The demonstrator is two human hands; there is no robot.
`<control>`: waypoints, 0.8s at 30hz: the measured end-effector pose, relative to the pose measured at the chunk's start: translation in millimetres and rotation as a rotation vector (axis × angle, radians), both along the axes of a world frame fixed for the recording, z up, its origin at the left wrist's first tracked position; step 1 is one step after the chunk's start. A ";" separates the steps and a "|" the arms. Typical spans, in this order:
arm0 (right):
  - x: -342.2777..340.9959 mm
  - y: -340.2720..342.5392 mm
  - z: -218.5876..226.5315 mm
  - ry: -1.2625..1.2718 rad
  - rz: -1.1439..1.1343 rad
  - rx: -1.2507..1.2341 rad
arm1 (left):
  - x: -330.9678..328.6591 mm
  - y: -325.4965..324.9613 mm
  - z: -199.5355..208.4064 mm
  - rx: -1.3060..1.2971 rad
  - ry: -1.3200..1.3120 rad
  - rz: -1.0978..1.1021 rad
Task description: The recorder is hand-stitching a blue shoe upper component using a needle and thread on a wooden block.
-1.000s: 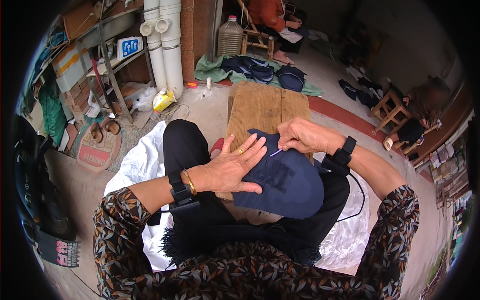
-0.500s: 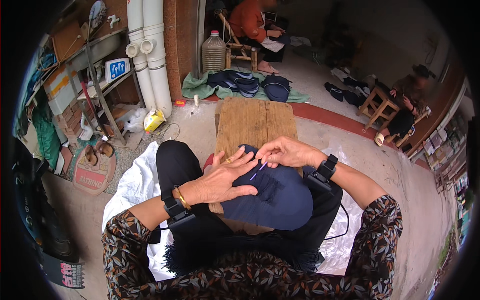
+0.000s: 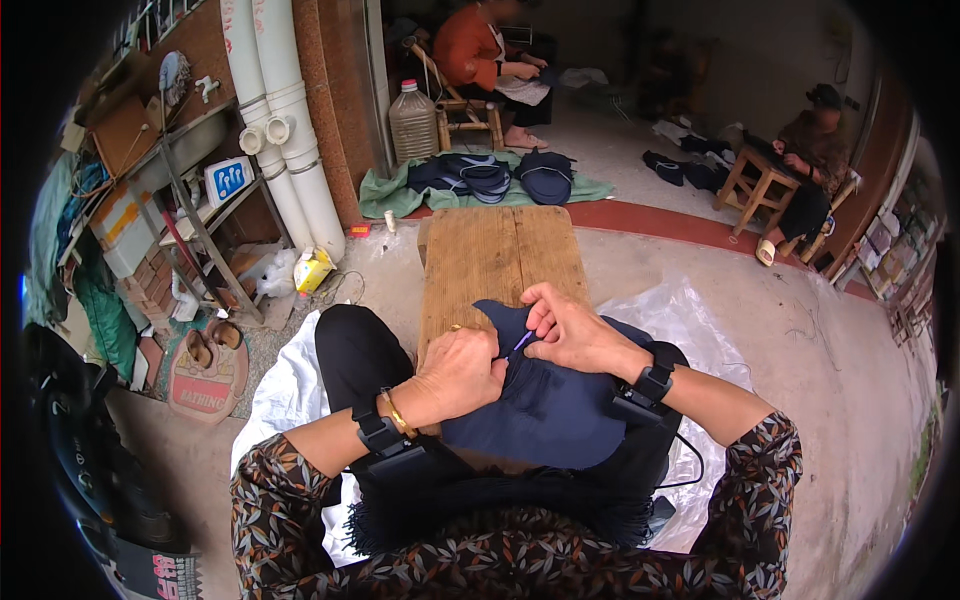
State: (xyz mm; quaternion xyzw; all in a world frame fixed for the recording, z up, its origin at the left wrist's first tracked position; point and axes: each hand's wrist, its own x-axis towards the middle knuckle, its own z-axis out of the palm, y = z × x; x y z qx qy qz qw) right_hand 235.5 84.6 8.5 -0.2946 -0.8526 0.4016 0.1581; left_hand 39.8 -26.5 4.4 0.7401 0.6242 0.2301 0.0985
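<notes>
A dark navy cloth piece lies across my lap and the near end of a wooden bench. My left hand is closed at the cloth's left side, its curled fingers gripping the fabric. Between the fingertips of my right hand is a thin purple tool, slanting down to the cloth close to my left fingers. Whether its tip is in the fabric, I cannot tell. A flap of the cloth stands up beyond my hands.
Navy cloth pieces lie on a green sheet past the bench. Two people sit farther back, one in an orange top, one beside a wooden stool. White pipes and a cluttered rack stand left. Clear plastic sheeting lies right.
My left hand has gone from lying flat with spread fingers to closed on the cloth. My right hand has shifted slightly right and down with the purple tool. The view has tilted a little.
</notes>
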 end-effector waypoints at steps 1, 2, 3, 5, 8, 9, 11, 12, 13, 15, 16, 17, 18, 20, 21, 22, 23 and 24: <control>0.2 -4.3 -1.5 -0.005 0.024 0.043 | 4.1 -0.1 -0.6 0.023 0.100 -0.028; 1.1 -8.0 -3.1 -0.024 0.003 0.019 | 7.7 -0.2 -1.2 0.013 0.102 -0.029; 1.7 -10.1 -4.1 0.013 0.026 0.072 | 10.5 0.6 -1.2 0.036 0.167 -0.048; 3.5 -13.2 -6.9 0.057 0.042 0.118 | 12.0 2.2 -0.8 0.051 0.237 -0.075; 4.5 -12.1 -9.8 0.059 0.036 0.154 | 4.3 5.2 2.3 0.041 0.319 -0.191; 4.3 -11.2 -10.7 0.046 0.038 0.164 | 0.4 4.2 3.1 0.005 0.304 -0.217; 3.9 -7.8 -11.3 0.027 0.047 0.142 | -4.5 2.2 4.7 -0.037 0.308 -0.252; 3.5 -5.9 -11.4 0.055 0.033 0.141 | -5.7 1.0 5.5 -0.050 0.298 -0.242; 3.6 -4.1 -11.6 0.038 0.039 0.121 | -5.8 0.3 5.8 -0.084 0.304 -0.209; 3.9 -1.7 -12.8 0.026 0.034 0.107 | -3.1 0.1 5.6 -0.043 0.266 -0.219; 3.7 -1.1 -13.3 0.029 0.050 0.112 | -1.7 0.7 5.7 -0.030 0.237 -0.198; 3.2 -0.8 -13.8 0.019 0.052 0.113 | -0.3 2.0 6.2 -0.037 0.244 -0.171; 3.0 -1.7 -14.6 0.045 0.057 0.115 | -0.2 2.5 6.7 -0.040 0.265 -0.171; 2.2 -2.1 -15.4 0.022 0.068 0.137 | -0.4 5.0 7.2 -0.064 0.206 -0.172; 2.0 -2.4 -15.4 0.025 0.064 0.138 | -0.4 5.8 7.1 -0.062 0.210 -0.187; 1.9 -2.6 -15.5 0.032 0.063 0.125 | -0.6 6.6 6.9 -0.064 0.224 -0.200; 1.9 -2.9 -15.3 0.031 0.047 0.112 | -0.4 7.2 6.5 -0.094 0.248 -0.191; 1.9 -2.9 -15.1 0.042 0.059 0.112 | 0.1 8.0 6.1 -0.066 0.241 -0.217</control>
